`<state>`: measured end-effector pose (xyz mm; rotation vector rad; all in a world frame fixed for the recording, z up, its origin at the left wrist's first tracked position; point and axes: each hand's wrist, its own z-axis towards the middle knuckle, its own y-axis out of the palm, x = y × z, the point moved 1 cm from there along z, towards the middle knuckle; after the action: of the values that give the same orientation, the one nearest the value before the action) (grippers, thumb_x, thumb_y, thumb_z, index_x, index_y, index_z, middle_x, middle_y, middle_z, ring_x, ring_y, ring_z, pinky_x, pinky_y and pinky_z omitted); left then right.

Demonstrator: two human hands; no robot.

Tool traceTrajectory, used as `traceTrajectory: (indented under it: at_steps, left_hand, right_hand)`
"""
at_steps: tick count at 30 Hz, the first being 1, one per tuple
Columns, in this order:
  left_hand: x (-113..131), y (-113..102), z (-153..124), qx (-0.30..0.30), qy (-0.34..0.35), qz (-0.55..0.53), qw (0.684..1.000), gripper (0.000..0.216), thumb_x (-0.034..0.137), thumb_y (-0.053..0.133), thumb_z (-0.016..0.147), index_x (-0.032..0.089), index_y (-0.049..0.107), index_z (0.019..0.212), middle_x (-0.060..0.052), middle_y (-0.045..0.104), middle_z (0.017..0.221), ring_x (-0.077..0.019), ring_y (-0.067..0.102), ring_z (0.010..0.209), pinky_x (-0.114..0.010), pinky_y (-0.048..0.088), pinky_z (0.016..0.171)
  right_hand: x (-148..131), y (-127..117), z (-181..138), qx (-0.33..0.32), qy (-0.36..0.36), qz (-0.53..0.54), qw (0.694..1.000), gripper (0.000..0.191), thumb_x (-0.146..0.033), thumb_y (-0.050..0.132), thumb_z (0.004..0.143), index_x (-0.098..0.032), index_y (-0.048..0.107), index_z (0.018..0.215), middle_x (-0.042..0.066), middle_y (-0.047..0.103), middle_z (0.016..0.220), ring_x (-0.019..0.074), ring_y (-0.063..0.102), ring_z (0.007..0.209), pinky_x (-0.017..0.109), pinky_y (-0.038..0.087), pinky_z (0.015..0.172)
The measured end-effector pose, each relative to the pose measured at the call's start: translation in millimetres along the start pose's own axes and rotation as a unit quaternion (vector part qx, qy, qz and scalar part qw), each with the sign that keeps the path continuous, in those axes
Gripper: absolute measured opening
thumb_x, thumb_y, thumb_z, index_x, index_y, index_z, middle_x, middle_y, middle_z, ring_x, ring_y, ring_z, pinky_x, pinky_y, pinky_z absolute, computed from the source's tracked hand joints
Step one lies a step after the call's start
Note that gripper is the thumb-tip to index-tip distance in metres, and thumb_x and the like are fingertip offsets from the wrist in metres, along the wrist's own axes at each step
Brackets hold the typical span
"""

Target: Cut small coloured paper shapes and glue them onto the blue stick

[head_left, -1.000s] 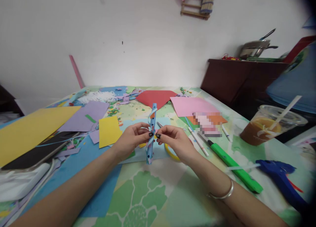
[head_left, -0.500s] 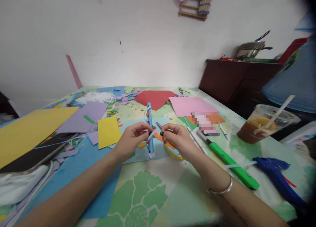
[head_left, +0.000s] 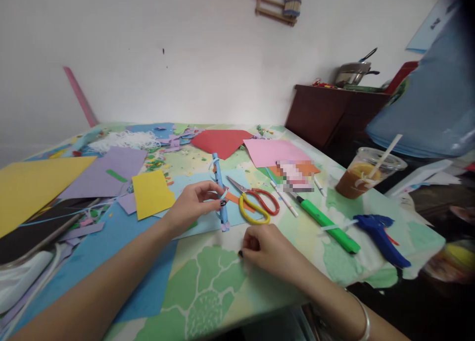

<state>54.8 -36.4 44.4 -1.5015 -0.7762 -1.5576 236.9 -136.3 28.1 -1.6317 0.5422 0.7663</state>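
One slim blue paper tube with small coloured decorations (head_left: 224,215) stands nearly upright, slightly tilted, just left of the metal scissors with red and yellow handles (head_left: 248,192). Left hand (head_left: 195,201) pinches it mid-length, thumb and fingers narrow around it. Right hand (head_left: 272,250) is off the tube, on the near side of the scissors; fingers curled in, no held item visible, can't tell if something small is tucked inside.

Progress, judged from the tube: rolling and decorating look done. Narrow pale strip (head_left: 211,169) seems only partly seated; its upper stretch bows off the surface, so that bit looks unfinished. Glued or not: can't tell. Tube's lower end is over the light-blue paper sheet (head_left: 206,225); contact unclear.

Also on the flower-patterned bench (head_left: 256,291): yellow paper rectangle (head_left: 153,195) left of the scissors; long green plastic-bodied tool (head_left: 328,225) and blue glue gun (head_left: 378,237) right of them.
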Motion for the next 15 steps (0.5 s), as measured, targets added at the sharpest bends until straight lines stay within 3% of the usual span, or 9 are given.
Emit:
traceTrajectory:
  at_steps: [6, 9, 11, 12, 13, 15]
  left_hand:
    - [11, 3, -4, 0.012, -0.009, 0.021, 1.000, 0.017, 0.027, 0.077, 0.063, 0.018, 0.067, 0.073, 0.000, 0.067, 0.074, -0.0144, 0.062, 0.068, -0.025, 0.050, 0.066]
    - [14, 2, -5, 0.028, -0.013, 0.052, 0.998, 0.017, 0.028, 0.077, 0.061, 0.018, 0.069, 0.072, -0.002, 0.069, 0.073, -0.0157, 0.063, 0.068, -0.026, 0.051, 0.066]
    - [15, 2, -6, 0.036, -0.017, 0.068, 0.997, 0.017, 0.029, 0.076, 0.062, 0.018, 0.070, 0.074, -0.003, 0.070, 0.073, -0.0163, 0.064, 0.068, -0.026, 0.051, 0.067]
    - [15, 2, -7, 0.037, -0.018, 0.071, 0.997, 0.017, 0.030, 0.076, 0.063, 0.018, 0.071, 0.074, -0.003, 0.070, 0.073, -0.0165, 0.064, 0.069, -0.027, 0.051, 0.067]
    - [15, 2, -7, 0.036, -0.018, 0.072, 0.997, 0.018, 0.030, 0.076, 0.062, 0.018, 0.071, 0.074, -0.003, 0.070, 0.073, -0.0168, 0.064, 0.069, -0.027, 0.052, 0.068]
    - [14, 3, -8, 0.034, -0.020, 0.068, 0.997, 0.019, 0.031, 0.077, 0.060, 0.018, 0.071, 0.074, -0.003, 0.071, 0.074, -0.0177, 0.065, 0.069, -0.028, 0.052, 0.069]
  right_hand:
    - [5, -33, -25, 0.072, -0.028, -0.094, 0.993, 0.022, -0.007, 0.047, 0.077, -0.016, 0.066, 0.083, 0.001, 0.065, 0.067, 0.0125, 0.055, 0.058, 0.022, 0.037, 0.057]
    - [25, -65, -51, 0.175, 0.017, -0.164, 0.971, 0.017, -0.018, 0.046, 0.082, -0.018, 0.063, 0.084, 0.002, 0.065, 0.067, 0.0152, 0.058, 0.059, 0.024, 0.039, 0.057]
    - [47, -88, -72, 0.285, 0.089, -0.245, 0.923, 0.017, -0.029, 0.048, 0.083, -0.019, 0.062, 0.081, 0.004, 0.064, 0.067, 0.0184, 0.058, 0.059, 0.028, 0.040, 0.057]
    - [60, -99, -84, 0.345, 0.139, -0.293, 0.881, 0.019, -0.033, 0.050, 0.082, -0.018, 0.062, 0.082, 0.006, 0.065, 0.073, 0.0214, 0.060, 0.063, 0.031, 0.041, 0.059]
    - [74, -107, -94, 0.371, 0.180, -0.345, 0.843, 0.023, -0.037, 0.052, 0.081, -0.017, 0.062, 0.086, 0.011, 0.066, 0.080, 0.0258, 0.061, 0.071, 0.034, 0.043, 0.063]
    - [102, -119, -111, 0.370, 0.277, -0.433, 0.774, 0.050, -0.053, 0.053, 0.078, -0.011, 0.059, 0.105, 0.024, 0.061, 0.101, 0.0386, 0.059, 0.090, 0.043, 0.043, 0.070]
